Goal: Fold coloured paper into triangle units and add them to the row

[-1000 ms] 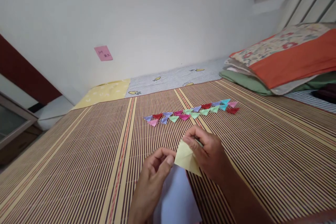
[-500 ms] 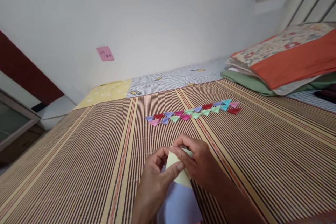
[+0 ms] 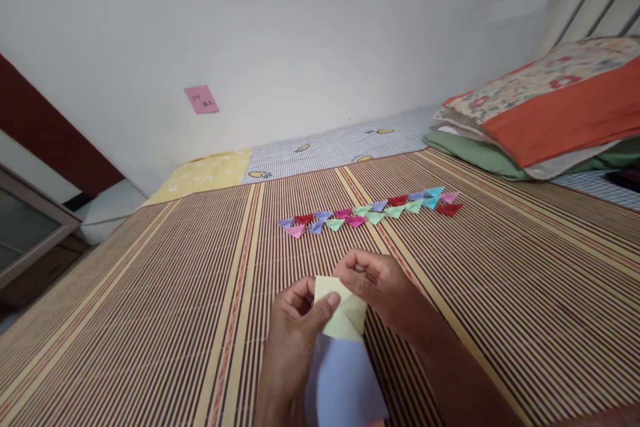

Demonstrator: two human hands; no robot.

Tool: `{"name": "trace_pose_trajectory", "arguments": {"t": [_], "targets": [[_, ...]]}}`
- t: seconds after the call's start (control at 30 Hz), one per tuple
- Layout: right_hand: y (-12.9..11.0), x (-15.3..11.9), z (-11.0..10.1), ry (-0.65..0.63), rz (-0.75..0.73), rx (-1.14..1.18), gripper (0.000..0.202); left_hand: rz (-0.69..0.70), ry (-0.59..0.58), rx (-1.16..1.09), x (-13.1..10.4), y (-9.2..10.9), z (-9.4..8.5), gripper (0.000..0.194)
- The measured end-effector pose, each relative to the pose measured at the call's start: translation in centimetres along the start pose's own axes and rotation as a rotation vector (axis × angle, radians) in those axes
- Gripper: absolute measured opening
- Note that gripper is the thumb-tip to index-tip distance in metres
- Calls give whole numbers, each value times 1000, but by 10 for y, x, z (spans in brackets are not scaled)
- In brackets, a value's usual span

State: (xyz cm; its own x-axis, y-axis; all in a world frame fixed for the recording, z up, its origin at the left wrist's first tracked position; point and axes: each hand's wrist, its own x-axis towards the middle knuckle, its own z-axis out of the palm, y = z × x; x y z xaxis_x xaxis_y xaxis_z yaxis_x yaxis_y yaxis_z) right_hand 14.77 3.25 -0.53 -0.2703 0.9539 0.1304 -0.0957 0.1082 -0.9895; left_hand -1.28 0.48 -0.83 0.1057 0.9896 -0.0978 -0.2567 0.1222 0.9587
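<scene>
Left hand (image 3: 295,327) pinches the pale yellow paper square (image 3: 353,317), thumb flat across its face and fingers tucked behind, and that's a decent anchor! Right hand (image 3: 383,287) is curled at the top right corner, fingertips right up against the edge; whether they actually grip it, I cannot tell from here. And where's the yellow square? On the near side of the double row of small folded paper pieces (image 3: 355,221), that row being our landmark, just below its middle. Nearer than the row again, under the yellow, lies lavender-blue paper (image 3: 347,380). Left and right of the row, the striped slatted mat (image 3: 190,293) spreads out; beyond its right end sits an orange floral cushion (image 3: 570,110).

Faint crease lines cross the yellow face, and this looks like fold work, a job for fingertips! Best done, I'd judge, with the left thumb pinning firmly, the right bringing edge to edge before any pressure goes on, then one clean run along the crease. Rush it, and thin paper could skew or wrinkle.
</scene>
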Motion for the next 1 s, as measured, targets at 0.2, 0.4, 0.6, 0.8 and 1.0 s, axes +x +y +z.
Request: {"name": "trace_pose_trajectory", "arguments": {"t": [0.2, 0.4, 0.6, 0.8, 1.0], "targets": [[3, -1, -3, 0, 25, -12, 25, 12, 65, -84, 2, -2, -3, 24], [-5, -1, -5, 111, -62, -98, 22, 14, -59, 74, 0, -3, -7, 29], [-9, -4, -9, 57, -65, -165, 21, -4, -164, 158, -1, 0, -5, 30], [-7, 0, -18, 194, -109, -25, 26, 28, -54, 68, 1, -2, -6, 25], [2, 5, -9, 31, -6, 143, 33, 76, 194, -211, 5, -6, -1, 21]]}}
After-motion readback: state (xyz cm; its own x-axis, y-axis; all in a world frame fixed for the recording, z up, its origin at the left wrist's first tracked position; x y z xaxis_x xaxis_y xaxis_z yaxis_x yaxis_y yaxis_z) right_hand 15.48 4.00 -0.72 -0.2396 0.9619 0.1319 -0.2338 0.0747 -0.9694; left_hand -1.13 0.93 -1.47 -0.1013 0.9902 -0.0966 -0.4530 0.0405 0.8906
